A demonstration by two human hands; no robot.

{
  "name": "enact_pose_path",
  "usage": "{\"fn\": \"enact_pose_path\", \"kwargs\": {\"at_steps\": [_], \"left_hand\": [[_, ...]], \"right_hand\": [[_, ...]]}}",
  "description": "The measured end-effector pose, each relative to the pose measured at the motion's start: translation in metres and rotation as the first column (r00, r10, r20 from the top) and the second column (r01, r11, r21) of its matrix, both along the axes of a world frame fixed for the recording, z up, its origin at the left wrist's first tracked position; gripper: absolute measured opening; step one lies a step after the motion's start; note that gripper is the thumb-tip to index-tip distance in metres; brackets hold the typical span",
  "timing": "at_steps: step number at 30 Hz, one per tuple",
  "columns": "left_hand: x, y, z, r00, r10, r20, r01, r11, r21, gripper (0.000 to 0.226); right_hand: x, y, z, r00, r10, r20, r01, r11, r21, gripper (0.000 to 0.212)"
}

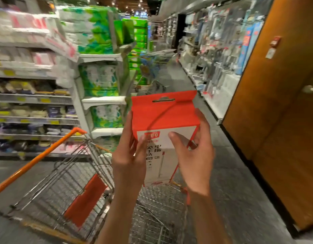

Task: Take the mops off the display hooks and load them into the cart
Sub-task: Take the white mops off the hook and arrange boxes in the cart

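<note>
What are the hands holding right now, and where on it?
A red-and-white cardboard mop box, upright above the wire cart: left hand on its left edge, right hand on its right.

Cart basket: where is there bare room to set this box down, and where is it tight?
The cart basket shows bare wire mesh below the mop box, held by left hand and right hand. It is tight by the orange flap at the handle end.

Left hand (pixel 128 155): raised at mid-frame on a bare forearm, palm turned inward, fingers upright along one side of a box (pixel 162 131), thumb across its front. Right hand (pixel 194 155): raised level with the left, forearm bare, fingers wrapped behind the opposite side, thumb pressed on the front face. Both grip together, wrists near each other.
</note>
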State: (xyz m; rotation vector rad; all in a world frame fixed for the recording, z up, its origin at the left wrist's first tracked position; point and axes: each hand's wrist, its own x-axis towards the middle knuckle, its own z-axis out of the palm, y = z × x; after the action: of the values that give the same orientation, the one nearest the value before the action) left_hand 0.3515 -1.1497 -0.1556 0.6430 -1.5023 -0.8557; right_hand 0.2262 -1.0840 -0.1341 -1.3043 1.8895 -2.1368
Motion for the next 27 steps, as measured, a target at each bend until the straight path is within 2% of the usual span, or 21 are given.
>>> {"fn": "enact_pose_path", "kwargs": {"at_steps": [4, 8, 13, 18, 22, 27], "left_hand": [[-0.046, 0.058, 0.008, 0.988, -0.149, 0.039, 0.152, 0.983, -0.102, 0.06], [-0.093, 0.112, 0.005, 0.943, -0.319, 0.093, 0.324, 0.945, -0.045, 0.059], [-0.147, 0.186, -0.012, 0.895, -0.44, 0.071, 0.441, 0.898, 0.004, 0.058], [-0.19, 0.258, -0.025, 0.778, -0.628, 0.03, 0.622, 0.776, 0.106, 0.063], [-0.218, 0.308, -0.026, 0.7, -0.706, 0.107, 0.698, 0.708, 0.106, 0.058], [-0.248, 0.359, -0.029, 0.585, -0.79, 0.181, 0.781, 0.61, 0.135, 0.056]], "right_hand": [[-0.041, 0.075, 0.002, 0.989, -0.147, -0.03, 0.146, 0.989, -0.029, 0.073], [-0.073, 0.151, 0.002, 0.957, -0.289, 0.014, 0.289, 0.957, 0.009, 0.071], [-0.105, 0.242, -0.008, 0.89, -0.456, -0.011, 0.456, 0.888, 0.067, 0.07], [-0.131, 0.324, -0.023, 0.802, -0.597, -0.014, 0.594, 0.797, 0.11, 0.07], [-0.149, 0.38, -0.036, 0.735, -0.678, -0.018, 0.671, 0.724, 0.156, 0.07], [-0.16, 0.439, -0.047, 0.607, -0.789, -0.088, 0.787, 0.583, 0.203, 0.076]]}}
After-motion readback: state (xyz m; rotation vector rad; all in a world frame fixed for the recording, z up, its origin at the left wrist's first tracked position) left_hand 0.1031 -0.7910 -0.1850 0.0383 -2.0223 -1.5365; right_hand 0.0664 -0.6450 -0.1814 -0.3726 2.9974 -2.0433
